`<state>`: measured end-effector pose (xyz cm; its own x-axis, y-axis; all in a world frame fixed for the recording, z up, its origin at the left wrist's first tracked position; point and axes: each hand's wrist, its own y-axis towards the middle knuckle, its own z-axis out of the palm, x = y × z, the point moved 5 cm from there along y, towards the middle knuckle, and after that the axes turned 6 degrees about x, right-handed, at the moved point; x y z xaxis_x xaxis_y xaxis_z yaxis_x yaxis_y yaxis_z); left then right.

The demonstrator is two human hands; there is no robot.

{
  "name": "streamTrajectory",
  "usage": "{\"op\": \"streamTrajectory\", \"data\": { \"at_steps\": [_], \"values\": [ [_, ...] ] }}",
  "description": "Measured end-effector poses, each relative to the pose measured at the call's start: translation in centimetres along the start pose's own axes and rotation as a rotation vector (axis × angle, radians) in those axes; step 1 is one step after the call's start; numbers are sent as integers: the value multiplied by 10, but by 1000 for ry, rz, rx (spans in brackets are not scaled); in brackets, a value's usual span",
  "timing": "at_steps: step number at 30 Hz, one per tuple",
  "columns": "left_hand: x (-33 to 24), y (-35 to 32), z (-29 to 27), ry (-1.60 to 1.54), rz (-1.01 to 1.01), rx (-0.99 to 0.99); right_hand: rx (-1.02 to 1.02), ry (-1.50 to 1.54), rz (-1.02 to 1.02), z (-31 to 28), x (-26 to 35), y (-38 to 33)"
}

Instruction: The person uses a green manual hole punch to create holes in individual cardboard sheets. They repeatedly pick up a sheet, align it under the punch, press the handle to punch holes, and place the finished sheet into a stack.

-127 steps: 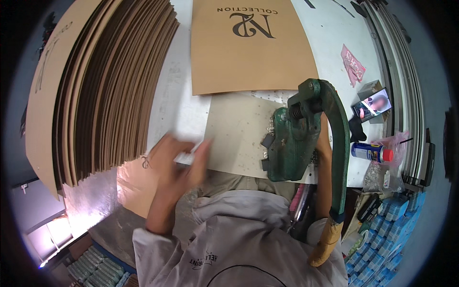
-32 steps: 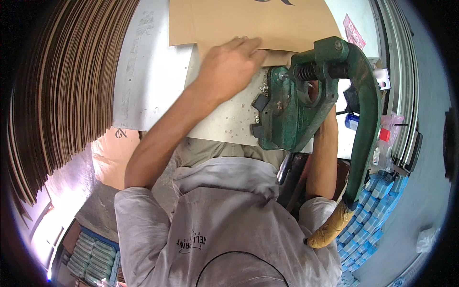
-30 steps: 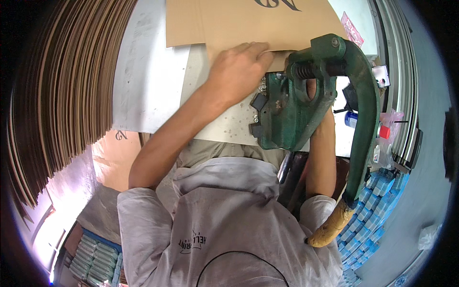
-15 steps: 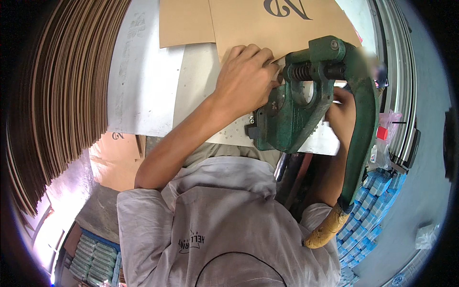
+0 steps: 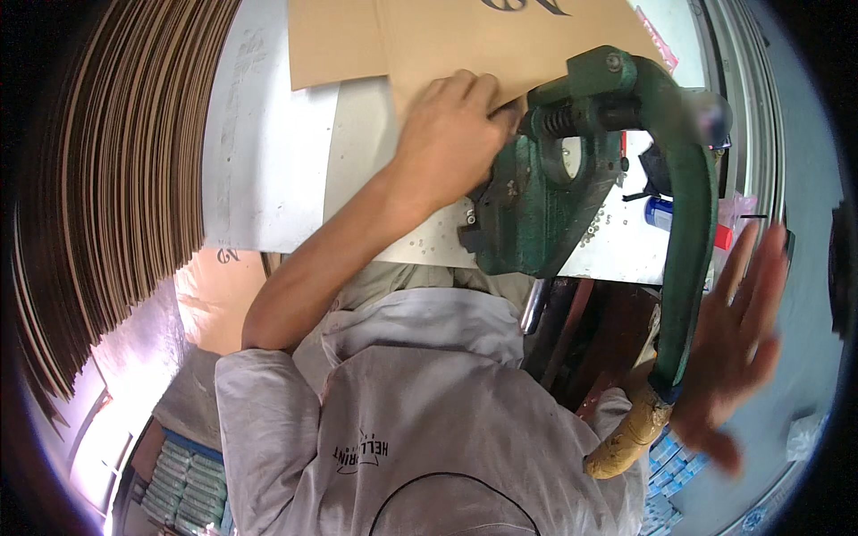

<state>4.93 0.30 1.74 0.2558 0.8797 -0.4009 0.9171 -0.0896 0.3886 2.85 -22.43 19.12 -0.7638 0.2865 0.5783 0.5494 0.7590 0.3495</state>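
A brown card sheet (image 5: 465,40) lies flat on the white table (image 5: 268,170), at the far side, its long axis running left to right. Its near edge points toward the person, and its near right corner goes in under the head of the green press (image 5: 545,196).

The left hand (image 5: 451,134) lies palm down on that near edge, just left of the press. Its fingers (image 5: 465,89) are bent and pressed onto the card, pinning it to the table rather than gripping around it. The fingertips point far and right, toward the spring at the press head; whether they touch the metal cannot be told. The card lies under the fingers and runs on far and left of them.

The press stands on the near right edge of the table. Its lever (image 5: 688,223) curves from the head down toward the person, long axis near to far, and ends in a tan-wrapped grip (image 5: 626,438).

The right hand (image 5: 733,348) is open, fingers spread and slack, holding nothing. It is just right of the lever's lower part, close beside it, and blurred; contact cannot be told.

A thick stack of card sheets (image 5: 116,179) stands on edge at the left. Small bottles (image 5: 666,214) lie on the table to the right, behind the lever.
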Motion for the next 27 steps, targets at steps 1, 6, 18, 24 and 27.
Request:
{"op": "streamTrajectory", "data": {
  "at_steps": [1,6,18,24,27],
  "values": [
    [6,3,1,36,2,-16,-193,81,126,-12,-11,-3],
    [45,28,-52,-209,-63,-490,23,-22,558,41,-183,-32],
    [15,29,-9,-1065,-431,-755,-34,-51,389,102,-182,-5],
    [26,-4,-14,-590,-464,-143,-21,395,481,132,-187,5],
    [33,7,-63,-6,-63,-218,35,430,476,142,-185,10]
  ]
}}
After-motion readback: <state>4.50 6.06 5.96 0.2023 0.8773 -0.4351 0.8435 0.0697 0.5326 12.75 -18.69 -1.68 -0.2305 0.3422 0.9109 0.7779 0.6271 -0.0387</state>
